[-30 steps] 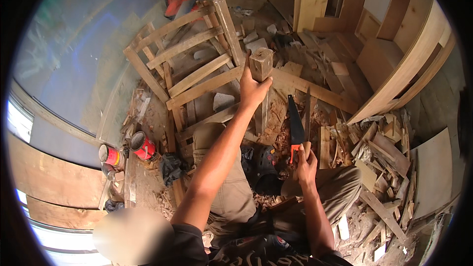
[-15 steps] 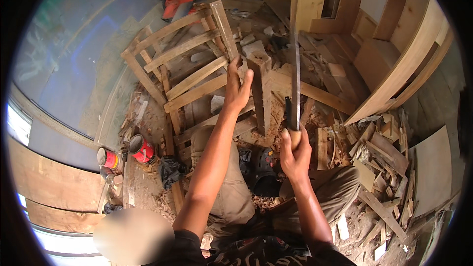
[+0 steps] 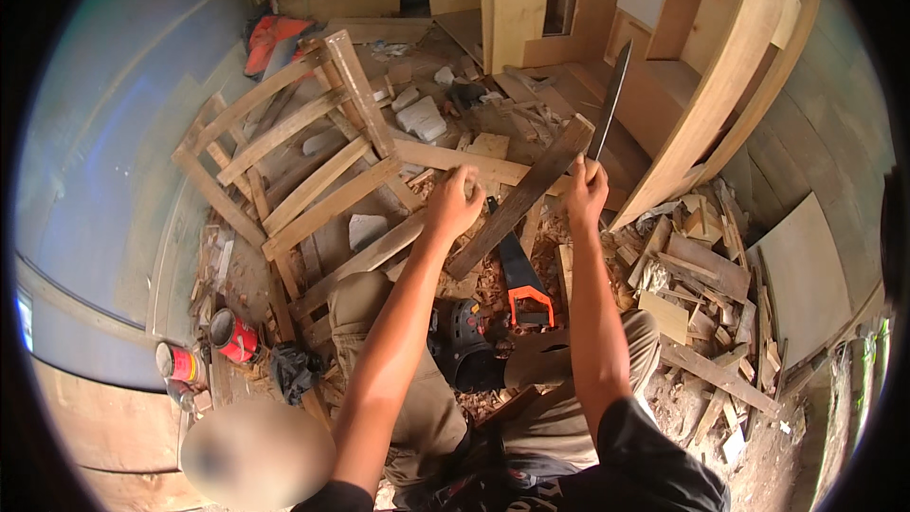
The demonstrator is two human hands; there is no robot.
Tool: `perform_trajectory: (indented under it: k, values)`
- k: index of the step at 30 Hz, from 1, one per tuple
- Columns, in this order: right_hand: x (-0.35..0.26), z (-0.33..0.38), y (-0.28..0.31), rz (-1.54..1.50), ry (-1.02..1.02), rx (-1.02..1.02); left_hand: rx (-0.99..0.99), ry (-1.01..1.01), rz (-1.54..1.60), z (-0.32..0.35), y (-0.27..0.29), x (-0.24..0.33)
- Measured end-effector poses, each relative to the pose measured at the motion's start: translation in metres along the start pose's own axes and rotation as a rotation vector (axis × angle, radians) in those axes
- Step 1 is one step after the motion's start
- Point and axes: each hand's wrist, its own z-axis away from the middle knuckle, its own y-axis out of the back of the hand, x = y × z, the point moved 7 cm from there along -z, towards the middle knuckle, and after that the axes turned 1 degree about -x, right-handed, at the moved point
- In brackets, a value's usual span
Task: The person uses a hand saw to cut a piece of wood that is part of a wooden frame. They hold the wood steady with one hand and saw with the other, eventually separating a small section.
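Dark wooden post [image 3: 521,197] tilts between the half-curled, probably empty left hand [image 3: 453,201] and the right hand [image 3: 587,192] wrapped round a machete [image 3: 610,100], so I'd steady that post low down, well clear of the edge.

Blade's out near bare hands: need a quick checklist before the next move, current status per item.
1. Blade held: ok, in the right hand, tip pointing away from the body.
2. Left hand clear of blade: ok, well to its left.
3. Post upright and steadied by left hand: not ok, tilted, left hand apart from it.
4. Right hand clear of post: cannot tell, they overlap in view.
5. Saw put away: not ok, lying near the shoe.
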Motion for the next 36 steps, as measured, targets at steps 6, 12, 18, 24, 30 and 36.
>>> perform_trajectory:
  k: [6,12,18,24,30,36]
  values:
    - [0.123,0.009,0.030,-0.190,-0.375,-0.258,-0.587,0.223,-0.127,0.045,-0.015,-0.027]
    - [0.207,0.156,0.094,0.165,-0.620,-0.219,-0.734,0.279,-0.202,0.090,-0.040,-0.083]
    - [0.177,0.170,0.091,0.074,-0.931,-0.239,-0.887,0.394,-0.417,0.120,-0.108,-0.135]
    - [0.094,0.186,0.118,-0.057,-1.058,-0.259,-0.846,0.633,-0.586,0.140,-0.196,-0.188]
    - [0.126,0.206,0.128,-0.074,-1.150,-0.194,-0.809,0.700,-0.465,0.136,-0.262,-0.179]
    - [0.164,0.211,0.092,0.065,-1.174,-0.206,-0.684,0.451,-0.919,0.154,-0.288,-0.208]
